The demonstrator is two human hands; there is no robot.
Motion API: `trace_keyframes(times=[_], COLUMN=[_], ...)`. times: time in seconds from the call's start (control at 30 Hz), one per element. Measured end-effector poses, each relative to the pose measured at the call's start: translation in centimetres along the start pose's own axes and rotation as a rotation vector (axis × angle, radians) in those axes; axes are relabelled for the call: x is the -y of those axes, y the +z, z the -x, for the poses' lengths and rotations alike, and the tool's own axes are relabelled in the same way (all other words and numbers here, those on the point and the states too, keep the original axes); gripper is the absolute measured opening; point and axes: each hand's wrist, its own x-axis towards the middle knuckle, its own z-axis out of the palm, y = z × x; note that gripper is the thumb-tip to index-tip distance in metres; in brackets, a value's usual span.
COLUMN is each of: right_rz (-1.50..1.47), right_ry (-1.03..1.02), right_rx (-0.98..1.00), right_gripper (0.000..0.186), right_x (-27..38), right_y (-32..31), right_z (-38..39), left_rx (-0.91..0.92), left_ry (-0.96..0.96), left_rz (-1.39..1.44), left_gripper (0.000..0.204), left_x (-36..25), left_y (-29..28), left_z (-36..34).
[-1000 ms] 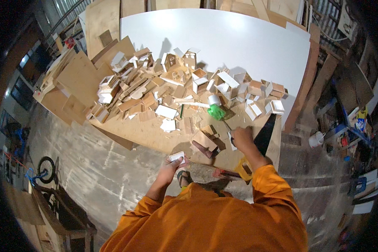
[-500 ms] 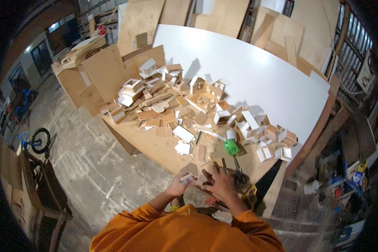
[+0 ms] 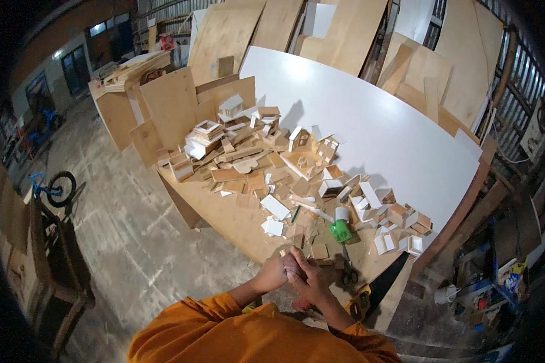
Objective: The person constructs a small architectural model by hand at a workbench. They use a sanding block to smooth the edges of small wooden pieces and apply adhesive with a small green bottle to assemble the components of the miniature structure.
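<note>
Moved: the right hand, spread half a second ago over a reddish-brown piece by the bench edge, has been brought against the left hand, and the brown piece has been carried along with it.
Right hand: fingers are bent closed around the reddish-brown piece.
Left hand: curled closed around a small pale piece, of which only the tip is seen beyond the fingers; its full shape cannot be told.
Brown piece: held between the two hands, above the near edge of the workbench; the pale piece is partly covered by it.
Scissors: gripped by the right hand a second ago; now the scissors are left lying on the bench, right of the hands, blades pointed toward a green bundle.
White roll: the white roll is seen just beside the green bundle, as before.
Model houses: small wooden houses and offcuts are heaped farther back, their arrangement apparently unchanged.
</note>
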Motion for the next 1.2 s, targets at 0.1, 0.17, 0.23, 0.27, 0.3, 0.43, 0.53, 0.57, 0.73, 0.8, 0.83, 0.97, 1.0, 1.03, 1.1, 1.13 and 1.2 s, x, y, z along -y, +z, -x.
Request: trace_keyframes(times=[0.1, 0.17, 0.23, 0.27, 0.3, 0.43, 0.53, 0.57, 0.73, 0.8, 0.83, 0.97, 1.0, 1.03, 1.1, 1.13, 1.2], right_rz=[-0.136, -0.142, -0.07, -0.032, 0.019, 0.114, 0.029, 0.038, 0.005, 0.025, 0.061, 0.036, 0.019, -0.17, -0.014, 0.066, 0.121], right_ry=[0.041, 0.0, -0.049, -0.073, -0.02, 0.13, -0.043, -0.068, 0.152, 0.112, 0.03, -0.018, 0.027, 0.042, 0.135, 0.185, 0.045], right_rx=[-0.035, -0.152, -0.125, -0.113, -0.114, -0.153, -0.175, -0.134, -0.123, -0.108, -0.086, -0.156, -0.182, -0.2, -0.099, -0.052, -0.154], right_gripper=[0.056, 0.056, 0.055, 0.055, 0.055, 0.053, 0.054, 0.054, 0.055, 0.054, 0.054, 0.055, 0.057, 0.058, 0.057, 0.057, 0.056], right_x=[-0.1, -1.1, 0.8, 1.5, 1.4, 0.0, 2.0, 2.9, 0.5, 1.2, 2.5, 1.4, 0.6, 0.6, 2.2, 3.3, 2.7], right_y=[0.1, 0.7, -0.2, -0.7, -1.4, -2.6, -2.3, -2.5, -4.4, -3.9, -3.3, -2.9, -3.6, -4.3, -4.4, -4.3, -3.1], right_z=[0.1, 0.4, 0.6, 0.5, 0.1, -1.0, -0.7, -0.5, -2.2, -1.7, -1.1, -0.6, -1.1, -2.0, -0.9, -0.4, 0.8], left_rx=[0.013, 0.037, 0.059, 0.071, -0.031, -0.156, -0.145, -0.155, -0.261, -0.214, -0.174, -0.223, -0.23, -0.242, -0.22, -0.183, -0.183], left_ry=[0.053, 0.03, 0.069, 0.091, 0.084, 0.031, 0.151, 0.215, 0.133, 0.161, 0.18, 0.108, 0.107, 0.102, 0.036, -0.022, -0.025], left_rz=[-0.099, -0.203, -0.227, -0.238, -0.16, -0.03, -0.112, -0.138, -0.022, -0.148, -0.263, -0.028, 0.006, 0.035, -0.023, -0.107, -0.095], left_gripper=[0.024, 0.023, 0.018, 0.015, 0.015, 0.015, 0.016, 0.017, 0.015, 0.014, 0.014, 0.016, 0.017, 0.019, 0.02, 0.019, 0.017], left_x=[0.8, 0.4, -1.3, -1.9, -2.1, -0.9, -0.6, -0.5, -2.8, -2.1, -0.5, -2.5, -2.8, -2.9, -3.1, -3.9, -4.2], left_y=[0.5, 0.6, -0.7, -0.9, -0.3, 1.8, 0.5, 0.3, 0.4, 0.2, 0.0, 0.4, 0.8, 0.9, 0.8, 0.4, 0.6], left_z=[-0.2, -1.1, -1.1, -1.2, -1.5, -2.3, -3.3, -3.3, -3.3, -3.0, -2.6, -2.2, -2.3, -2.3, -2.2, -2.2, -2.4])
